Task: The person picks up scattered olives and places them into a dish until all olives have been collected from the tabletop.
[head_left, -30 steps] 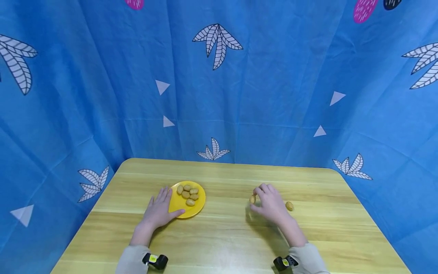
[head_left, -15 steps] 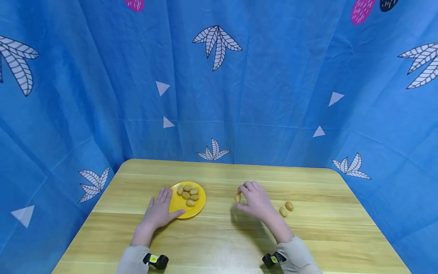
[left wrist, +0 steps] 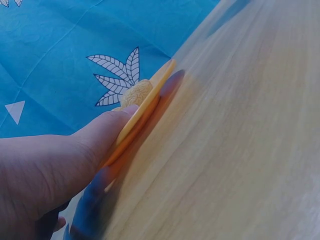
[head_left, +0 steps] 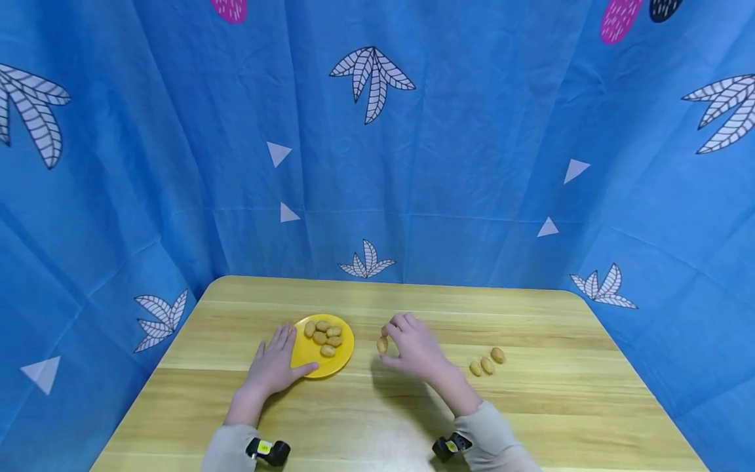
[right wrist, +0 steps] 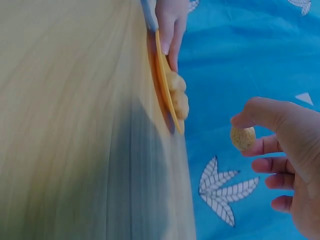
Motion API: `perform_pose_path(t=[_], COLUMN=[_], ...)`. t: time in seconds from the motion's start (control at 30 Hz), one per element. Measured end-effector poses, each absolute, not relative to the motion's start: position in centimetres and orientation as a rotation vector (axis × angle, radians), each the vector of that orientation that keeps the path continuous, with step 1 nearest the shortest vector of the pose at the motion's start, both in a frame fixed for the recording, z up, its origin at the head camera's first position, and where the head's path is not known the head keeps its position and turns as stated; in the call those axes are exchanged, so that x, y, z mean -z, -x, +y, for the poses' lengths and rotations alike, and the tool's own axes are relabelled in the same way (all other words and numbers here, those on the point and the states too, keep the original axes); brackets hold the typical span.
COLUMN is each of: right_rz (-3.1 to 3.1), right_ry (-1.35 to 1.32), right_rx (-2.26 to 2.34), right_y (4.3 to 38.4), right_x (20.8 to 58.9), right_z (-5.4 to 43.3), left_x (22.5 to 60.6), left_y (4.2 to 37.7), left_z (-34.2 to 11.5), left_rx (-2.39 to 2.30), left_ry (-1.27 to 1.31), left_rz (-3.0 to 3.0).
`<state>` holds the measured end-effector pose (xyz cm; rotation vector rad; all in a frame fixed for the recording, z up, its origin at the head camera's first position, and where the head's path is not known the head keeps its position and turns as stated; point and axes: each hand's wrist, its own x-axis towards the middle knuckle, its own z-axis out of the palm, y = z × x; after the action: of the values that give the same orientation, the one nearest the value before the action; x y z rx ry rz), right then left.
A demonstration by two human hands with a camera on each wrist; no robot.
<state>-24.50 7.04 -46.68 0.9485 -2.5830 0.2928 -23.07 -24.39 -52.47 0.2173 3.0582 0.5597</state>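
A walnut (head_left: 382, 345) was pinched between the thumb and index finger of the right hand (head_left: 415, 351) above the wooden table (head_left: 377, 419), and had been carried leftward over the last half second, nearer to the right rim of the yellow plate (head_left: 345, 354). Where two loose walnuts (head_left: 487, 365) had been seen at the right, three were now exposed. The plate's left rim was touched, as before, by the left hand (head_left: 272, 370), its fingers outstretched, and six walnuts were held on the plate.
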Motion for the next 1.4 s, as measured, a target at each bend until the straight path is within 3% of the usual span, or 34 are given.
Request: perform_pose_path(t=[1.4], right_rz=[-2.625], right_ry=[-1.075], right_rx=[-0.202], right_y=[26.8], right_x=[48.0], right_z=[-3.7], left_x=[52.2], left_y=[23.1], left_z=[-24.3], left_rx=[-0.563], left_ry=[-0.219], left_rz=[3.062])
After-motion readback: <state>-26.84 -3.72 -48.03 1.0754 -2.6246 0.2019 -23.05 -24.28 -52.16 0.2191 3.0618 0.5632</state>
